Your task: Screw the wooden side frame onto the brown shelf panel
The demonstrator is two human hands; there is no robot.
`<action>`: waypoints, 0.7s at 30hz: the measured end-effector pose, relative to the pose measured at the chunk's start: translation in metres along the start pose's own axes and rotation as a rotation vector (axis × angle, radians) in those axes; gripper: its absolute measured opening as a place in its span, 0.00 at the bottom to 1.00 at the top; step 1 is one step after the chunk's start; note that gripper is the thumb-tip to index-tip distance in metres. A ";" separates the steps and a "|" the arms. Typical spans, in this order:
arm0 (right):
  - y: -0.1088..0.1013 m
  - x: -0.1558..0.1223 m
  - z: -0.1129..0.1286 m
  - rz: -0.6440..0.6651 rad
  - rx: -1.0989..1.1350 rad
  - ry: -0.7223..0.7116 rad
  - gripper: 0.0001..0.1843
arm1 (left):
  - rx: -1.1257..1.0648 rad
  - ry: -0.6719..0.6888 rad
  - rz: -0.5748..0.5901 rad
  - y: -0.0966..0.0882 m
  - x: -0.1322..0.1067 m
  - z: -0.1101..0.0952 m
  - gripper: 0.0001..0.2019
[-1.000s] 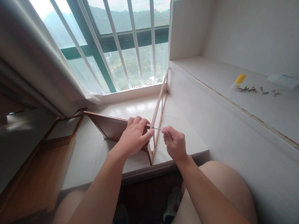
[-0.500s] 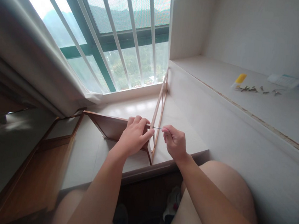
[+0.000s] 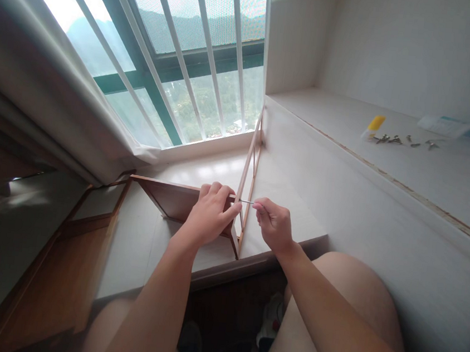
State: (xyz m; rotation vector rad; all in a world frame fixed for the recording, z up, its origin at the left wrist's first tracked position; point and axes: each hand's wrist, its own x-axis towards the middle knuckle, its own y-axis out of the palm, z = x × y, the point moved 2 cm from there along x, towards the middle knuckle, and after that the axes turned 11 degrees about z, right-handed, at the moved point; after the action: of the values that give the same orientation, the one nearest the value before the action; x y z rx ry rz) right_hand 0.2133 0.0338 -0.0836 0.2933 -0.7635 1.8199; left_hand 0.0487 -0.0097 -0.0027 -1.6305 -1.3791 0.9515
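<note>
My left hand [image 3: 211, 211] is closed over the top edge of a brown wooden panel [image 3: 174, 197], near the corner where it meets a slim wooden side frame [image 3: 245, 177]. The side frame stands upright on the pale ledge and runs back toward the window. Pinched in my right hand [image 3: 272, 222] is a thin metal tool, like a hex key [image 3: 248, 202]. Its straight shaft points left, and the tip meets the side frame at that corner, beside my left thumb. My fingers hide the tool's other end.
On the pale shelf [image 3: 350, 115] at right lie several small metal screws [image 3: 390, 139], a yellow-capped item [image 3: 376, 123] and a clear plastic packet [image 3: 445, 126]. A barred window [image 3: 197, 60] is behind the ledge [image 3: 286, 209]. A grey curtain [image 3: 61, 68] hangs at left. My knees are below the ledge's edge.
Both hands, the panel and the side frame hold almost the same places. The view has shifted very slightly, and the tool still touches the frame.
</note>
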 end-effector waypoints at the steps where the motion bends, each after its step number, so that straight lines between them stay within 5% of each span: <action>1: 0.000 0.000 0.000 0.002 0.001 -0.006 0.15 | -0.001 -0.001 0.001 0.000 0.000 0.000 0.15; 21: -0.001 0.003 0.006 0.009 0.141 0.117 0.22 | 0.003 -0.002 0.002 0.001 0.002 0.000 0.16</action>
State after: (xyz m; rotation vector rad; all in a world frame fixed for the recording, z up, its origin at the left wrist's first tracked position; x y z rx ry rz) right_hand 0.2121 0.0325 -0.0770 0.2727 -0.5578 1.8852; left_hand 0.0489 -0.0078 -0.0034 -1.6299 -1.3773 0.9561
